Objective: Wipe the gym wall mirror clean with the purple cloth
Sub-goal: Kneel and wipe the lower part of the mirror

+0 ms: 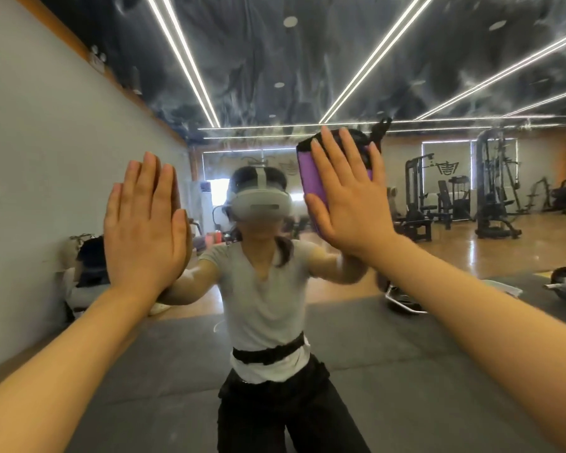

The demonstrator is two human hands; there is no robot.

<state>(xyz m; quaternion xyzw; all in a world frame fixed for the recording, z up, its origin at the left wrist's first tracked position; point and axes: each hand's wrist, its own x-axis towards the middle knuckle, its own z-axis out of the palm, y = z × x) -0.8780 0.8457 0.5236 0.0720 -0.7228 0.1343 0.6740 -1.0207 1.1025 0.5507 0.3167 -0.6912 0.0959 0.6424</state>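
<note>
We're facing the mirror square on, both arms out, both palms flat on the glass.

Right hand: fingers straight and spread, pressing the purple cloth against the mirror at head height, right of centre. No grip, no pinch; the flat palm alone pins it. That looks deliberate: spread fingers load the whole pad evenly, so more cloth contacts glass per stroke. The cloth appears folded into a compact pad with a dark edge at the top; purple shows only left of the fingers, the rest is hidden under the hand.

Left hand: also flat, fingers straight and together, holding nothing. It sits on bare glass left of centre, a bit lower than the right. Our read: it's a brace, taking body weight while we lean in and the right does the work.

Progress: can't rate it. The glass shows hazy swirls over the reflected ceiling, but whether that's smear or ceiling finish we cannot tell.

Risk: the braced left palm may print the glass, so that patch likely needs a pass too. A cloth held by pressure only could slip if the press eases.

Reflected behind us: dark floor mats and weight machines at right.
</note>
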